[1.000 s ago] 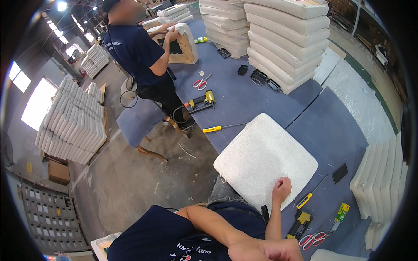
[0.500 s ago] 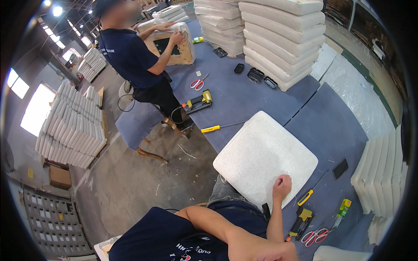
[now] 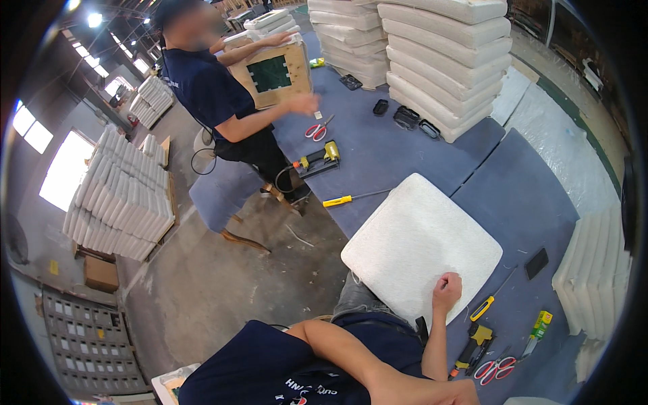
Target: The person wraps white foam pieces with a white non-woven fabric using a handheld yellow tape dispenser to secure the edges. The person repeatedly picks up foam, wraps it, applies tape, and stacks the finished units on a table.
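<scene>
A white padded seat cushion (image 3: 422, 236) lies on the blue-covered table, its near edge reaching my lap. My right hand (image 3: 447, 291) rests on the cushion's right part, fingers curled closed; whatever is in them, if anything, is hidden. My left forearm crosses my body to the lower right, over my right forearm. At the lower edge my left hand (image 3: 464, 393) shows only in part, its fingers hidden. Right of the cushion lie a yellow-handled screwdriver (image 3: 482, 308), a staple gun (image 3: 472, 344), red-handled scissors (image 3: 496, 370) and a knife with a green-yellow sleeve (image 3: 538, 331).
A co-worker (image 3: 209, 84) stands across at the left by an upright wood-backed cushion (image 3: 272, 73). Tall cushion stacks (image 3: 445, 67) stand at the back. Another staple gun (image 3: 320, 158), scissors (image 3: 318, 128), a second screwdriver (image 3: 351, 199), black trays (image 3: 406, 117) and a phone-like slab (image 3: 536, 263) lie on the table.
The co-worker's nearer hand has come away from the upright cushion and dropped toward the table, blurred. The whole view has shifted slightly. My right hand stays closed on the cushion.
</scene>
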`<action>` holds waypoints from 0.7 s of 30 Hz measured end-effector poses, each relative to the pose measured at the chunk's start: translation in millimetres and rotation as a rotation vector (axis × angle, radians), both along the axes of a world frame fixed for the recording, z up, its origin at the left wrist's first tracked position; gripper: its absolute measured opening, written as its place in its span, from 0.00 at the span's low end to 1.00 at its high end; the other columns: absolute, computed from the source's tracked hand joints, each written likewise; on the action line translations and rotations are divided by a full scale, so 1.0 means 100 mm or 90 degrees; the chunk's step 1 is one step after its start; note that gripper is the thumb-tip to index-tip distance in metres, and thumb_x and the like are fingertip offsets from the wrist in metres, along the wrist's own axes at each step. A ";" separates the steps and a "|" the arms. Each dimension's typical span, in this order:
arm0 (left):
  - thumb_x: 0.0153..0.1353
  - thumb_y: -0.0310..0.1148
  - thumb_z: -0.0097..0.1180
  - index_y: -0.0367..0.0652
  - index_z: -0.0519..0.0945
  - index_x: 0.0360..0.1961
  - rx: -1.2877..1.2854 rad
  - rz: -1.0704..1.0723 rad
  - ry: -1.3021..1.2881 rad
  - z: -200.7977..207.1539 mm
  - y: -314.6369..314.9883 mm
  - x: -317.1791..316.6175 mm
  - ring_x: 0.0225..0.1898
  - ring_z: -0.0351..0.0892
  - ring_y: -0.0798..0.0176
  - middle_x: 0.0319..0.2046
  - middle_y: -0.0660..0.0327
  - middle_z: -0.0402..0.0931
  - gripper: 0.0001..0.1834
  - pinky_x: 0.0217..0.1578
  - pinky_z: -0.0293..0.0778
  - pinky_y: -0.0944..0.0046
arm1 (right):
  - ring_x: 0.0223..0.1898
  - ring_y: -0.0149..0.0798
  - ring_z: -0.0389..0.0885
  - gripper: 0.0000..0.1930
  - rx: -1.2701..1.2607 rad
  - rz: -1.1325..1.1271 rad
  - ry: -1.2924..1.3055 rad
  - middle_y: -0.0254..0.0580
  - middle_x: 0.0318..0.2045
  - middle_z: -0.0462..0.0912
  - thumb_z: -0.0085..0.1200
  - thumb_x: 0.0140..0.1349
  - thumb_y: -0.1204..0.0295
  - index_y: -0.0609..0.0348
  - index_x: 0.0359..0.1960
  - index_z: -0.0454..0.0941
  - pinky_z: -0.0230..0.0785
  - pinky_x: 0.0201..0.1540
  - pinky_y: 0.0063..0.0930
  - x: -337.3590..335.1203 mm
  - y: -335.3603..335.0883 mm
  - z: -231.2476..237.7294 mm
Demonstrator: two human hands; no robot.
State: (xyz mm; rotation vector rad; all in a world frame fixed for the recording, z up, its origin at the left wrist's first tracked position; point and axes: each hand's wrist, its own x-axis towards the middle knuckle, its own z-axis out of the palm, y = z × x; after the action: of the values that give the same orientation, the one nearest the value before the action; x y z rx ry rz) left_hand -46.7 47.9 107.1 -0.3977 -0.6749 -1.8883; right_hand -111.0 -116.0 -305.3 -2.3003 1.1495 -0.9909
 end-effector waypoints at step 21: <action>0.72 0.32 0.63 0.23 0.81 0.51 -0.009 -0.008 0.008 -0.03 -0.09 -0.20 0.49 0.85 0.59 0.49 0.46 0.84 0.18 0.47 0.81 0.62 | 0.34 0.50 0.77 0.04 0.004 -0.003 0.008 0.42 0.30 0.77 0.54 0.55 0.80 0.57 0.28 0.71 0.68 0.37 0.44 0.00 0.01 0.02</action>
State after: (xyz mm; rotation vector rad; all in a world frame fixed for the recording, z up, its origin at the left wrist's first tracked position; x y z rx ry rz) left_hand -67.0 38.8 103.7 -0.4237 -0.6799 -1.8919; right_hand -110.5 -115.1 -303.7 -2.3031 1.1615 -0.9743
